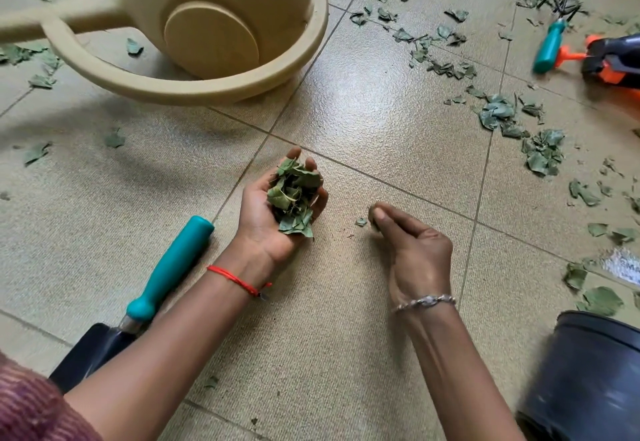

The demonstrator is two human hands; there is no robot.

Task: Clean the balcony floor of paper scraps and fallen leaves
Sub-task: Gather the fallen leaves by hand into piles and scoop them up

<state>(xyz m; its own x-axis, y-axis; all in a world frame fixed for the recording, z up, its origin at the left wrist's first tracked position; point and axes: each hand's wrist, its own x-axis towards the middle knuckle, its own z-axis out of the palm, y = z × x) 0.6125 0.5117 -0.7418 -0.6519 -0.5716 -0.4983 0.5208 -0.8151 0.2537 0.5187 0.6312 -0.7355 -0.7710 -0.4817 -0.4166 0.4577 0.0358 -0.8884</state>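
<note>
Left hand [277,212] is held palm-up at frame centre, its fingers curled round a leaf bunch [294,198]. Right hand [412,250], at its 3 o'clock, is lowered to the floor [346,302], fingertips pinched on a small leaf scrap [371,213]; detail is blurred. Loose leaves [540,153] are scattered from 1 to 4 o'clock. Watering can [214,25] is noted at 11, trowel [169,267] at 8, dark pot [581,378] at 5.

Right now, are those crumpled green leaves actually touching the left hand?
Touching. The head view shows the bunch of crumpled green leaves lying in the upturned palm of the left hand, fingers curled round it.
</note>
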